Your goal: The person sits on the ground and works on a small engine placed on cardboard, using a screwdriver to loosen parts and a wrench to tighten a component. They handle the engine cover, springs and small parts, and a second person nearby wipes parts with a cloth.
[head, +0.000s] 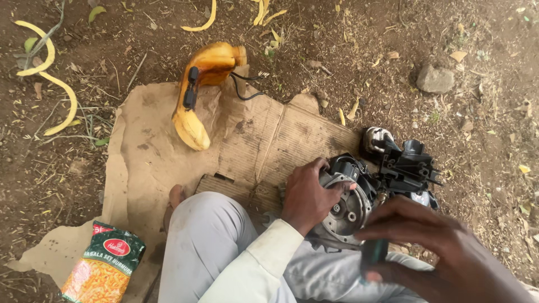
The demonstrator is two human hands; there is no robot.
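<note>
The left hand (307,196) grips the round metal flywheel face of a small black engine (365,191), fingers curled over its top rim. The engine sits at the cardboard's (146,146) right edge, against the person's knee. The right hand (432,247) is clenched around a dark-handled tool (372,257), just beside the engine. A yellow handle (202,90) lies at the cardboard's far edge; a snack packet (104,264) lies at its near left corner.

Bare brown dirt ground (73,174) strewn with dry twigs and yellow leaves surrounds a torn cardboard sheet (258,134); a grey stone (435,79) lies beyond the cardboard's far right edge, in even daylight.
</note>
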